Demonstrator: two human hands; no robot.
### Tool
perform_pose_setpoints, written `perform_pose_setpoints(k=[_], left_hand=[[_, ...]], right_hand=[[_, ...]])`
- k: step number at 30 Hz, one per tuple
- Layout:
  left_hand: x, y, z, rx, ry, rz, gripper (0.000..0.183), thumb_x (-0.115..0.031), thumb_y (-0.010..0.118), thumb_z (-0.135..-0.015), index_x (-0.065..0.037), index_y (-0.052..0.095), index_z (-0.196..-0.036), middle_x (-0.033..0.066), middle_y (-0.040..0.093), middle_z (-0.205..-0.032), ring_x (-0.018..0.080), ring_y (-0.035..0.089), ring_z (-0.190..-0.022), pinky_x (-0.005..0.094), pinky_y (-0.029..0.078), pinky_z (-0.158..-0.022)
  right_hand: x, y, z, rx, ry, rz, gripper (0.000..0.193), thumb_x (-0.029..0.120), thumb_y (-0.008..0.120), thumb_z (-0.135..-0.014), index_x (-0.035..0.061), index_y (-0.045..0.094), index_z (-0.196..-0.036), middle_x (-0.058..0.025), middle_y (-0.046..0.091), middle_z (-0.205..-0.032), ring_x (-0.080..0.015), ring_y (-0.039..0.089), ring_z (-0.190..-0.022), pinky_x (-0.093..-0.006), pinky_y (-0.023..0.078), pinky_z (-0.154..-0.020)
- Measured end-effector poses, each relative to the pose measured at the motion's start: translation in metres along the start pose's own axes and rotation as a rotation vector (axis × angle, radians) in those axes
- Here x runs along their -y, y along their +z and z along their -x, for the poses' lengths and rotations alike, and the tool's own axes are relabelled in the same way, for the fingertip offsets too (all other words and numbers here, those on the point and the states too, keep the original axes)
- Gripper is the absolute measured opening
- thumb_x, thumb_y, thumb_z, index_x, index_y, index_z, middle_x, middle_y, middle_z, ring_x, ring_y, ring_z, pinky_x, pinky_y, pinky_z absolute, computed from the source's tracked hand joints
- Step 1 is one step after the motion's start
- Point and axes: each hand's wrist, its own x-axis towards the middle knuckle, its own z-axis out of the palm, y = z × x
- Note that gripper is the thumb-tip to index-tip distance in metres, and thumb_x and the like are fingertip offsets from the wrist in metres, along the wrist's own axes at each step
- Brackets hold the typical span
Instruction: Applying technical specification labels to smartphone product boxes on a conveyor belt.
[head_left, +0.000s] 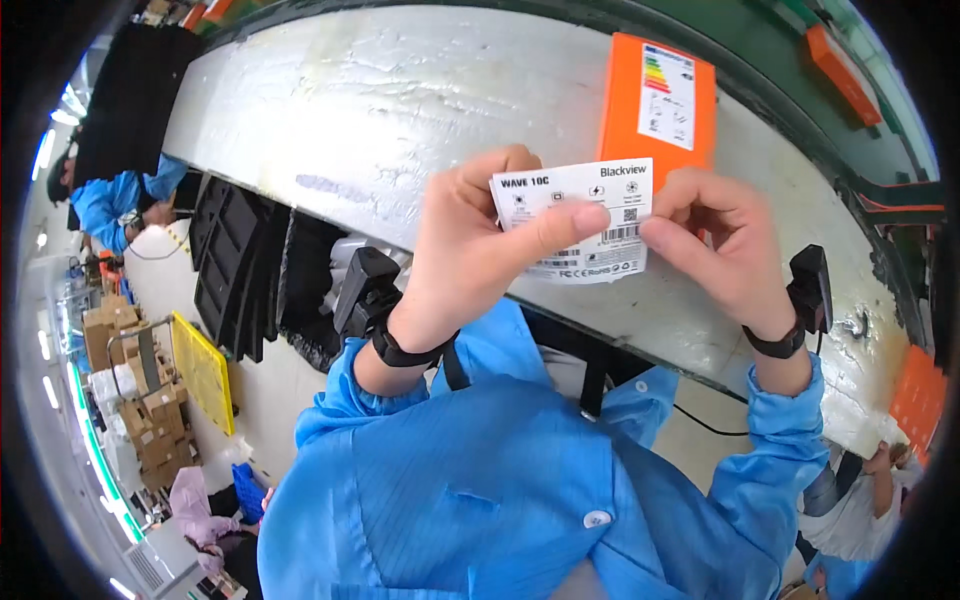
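Observation:
A white printed label (622, 200) with black icons and barcodes is held up over the bench. My left hand (475, 235) grips its left side, the thumb lying across the front and the fingers behind it. The thumb and fingers of my right hand (725, 240) pinch together at the label's right edge. Just beyond the label, an orange box (640, 145) lies on the bench, with a white sticker (667, 95) carrying coloured bars on its face. The label overlaps the lower left corner of this box in view.
The bench (400, 110) has a shiny, wrinkled silver-white top. Along its far side runs a green conveyor (780, 75) carrying another orange box (843, 75). More orange boxes (918, 395) sit at the right end. Black trays (235, 265) stand left; co-workers (110, 205) are nearby.

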Motion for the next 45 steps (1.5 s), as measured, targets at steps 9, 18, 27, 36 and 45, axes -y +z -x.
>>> perform_pose_setpoints(k=[9,18,27,36,45], left_hand=[[0.036,-0.162,0.079,-0.608,-0.058,-0.871,0.034,-0.006,0.071,-0.085,-0.003,0.043,-0.065,-0.0043,0.04,-0.063,0.0047,0.035,-0.058,0.024,0.027,-0.052],[0.024,-0.076,0.032,-0.573,0.339,-0.555,0.02,-0.006,0.076,-0.081,-0.005,0.061,-0.093,-0.0039,0.052,-0.075,0.0024,0.039,-0.059,0.0187,0.029,-0.054],[0.017,-0.012,-0.031,0.159,0.06,-0.419,0.011,-0.005,0.069,-0.088,0.002,0.069,-0.096,0.0003,0.062,-0.081,0.0044,0.052,-0.071,0.0202,0.04,-0.065],[0.021,0.003,-0.044,0.202,-0.139,-0.388,0.01,-0.009,0.069,-0.088,0.001,0.069,-0.091,0.0023,0.067,-0.081,0.0057,0.058,-0.076,0.0201,0.043,-0.069],[0.034,0.001,-0.044,0.218,-0.17,-0.381,0.014,-0.013,0.07,-0.089,0.001,0.07,-0.091,0.0045,0.07,-0.083,0.0059,0.06,-0.077,0.0189,0.044,-0.071]], right_hand=[[-0.002,-0.055,0.024,-0.277,-0.113,0.268,0.002,0.002,0.062,-0.091,0.0016,0.061,-0.091,0.0022,0.056,-0.084,-0.0028,0.047,-0.074,-0.0176,0.036,-0.068],[-0.023,-0.042,0.014,-0.256,-0.07,0.174,0.004,0.005,0.067,-0.09,0.0029,0.064,-0.091,0.0061,0.055,-0.076,-0.001,0.046,-0.068,-0.0179,0.035,-0.062],[-0.027,-0.035,0.018,-0.264,0.004,0.179,0.006,0.009,0.069,-0.089,0.0037,0.066,-0.09,0.0057,0.057,-0.074,-0.0013,0.047,-0.068,-0.0183,0.036,-0.062],[-0.03,-0.036,0.021,-0.274,0.143,0.024,0.01,0.012,0.067,-0.091,0.0035,0.064,-0.087,0.0048,0.058,-0.075,-0.0015,0.047,-0.068,-0.0184,0.036,-0.062],[-0.036,-0.037,0.023,-0.252,0.328,-0.039,0.02,0.023,0.066,-0.091,0.0057,0.062,-0.082,0.0049,0.055,-0.067,-0.0002,0.041,-0.056,-0.0184,0.03,-0.05]])
